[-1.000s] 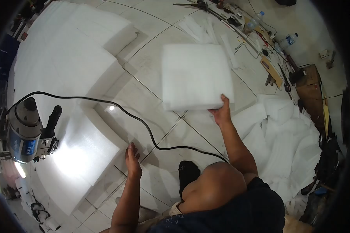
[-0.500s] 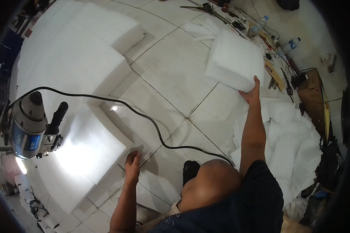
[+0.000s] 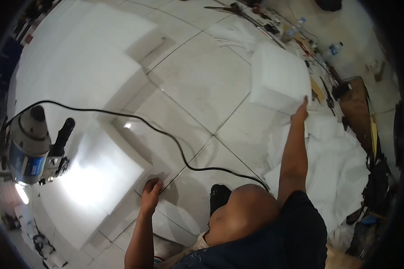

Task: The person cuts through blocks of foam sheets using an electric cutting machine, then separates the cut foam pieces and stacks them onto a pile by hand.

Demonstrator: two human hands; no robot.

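The white foam block (image 3: 279, 74) is located at the far right of the work area, beyond the heap of thin white sheets (image 3: 330, 161) and just beside the row of tools (image 3: 330, 96) along the wall; loose white strips (image 3: 234, 35) are noted at its far left corner. Whether its underside is in full contact with the tiled floor (image 3: 193, 85) cannot be made out. The near right corner is gripped by the right hand (image 3: 301, 110), with the thumb laid along the corner; the other fingers are hidden, so their spread is not readable. The left hand (image 3: 151, 193) is held low, near the large foam slab (image 3: 114, 163); its fingers are curled inward, with nothing seen in them, and whether they are fully closed is not resolved. Since the block is held at one corner only, good control is judged to depend on support from beneath, with the thumb used for steadying rather than pinching, as foam is likely to be dented by a hard grip. A level attitude is advised, because the far side is liable to droop or swing at the full reach of the arm. Clearance from the strips and the tools is best watched, so that nothing is trapped below or scored into the faces. The black cord (image 3: 180, 145), looped across the floor between the two hands, is best left untouched by the forearms.
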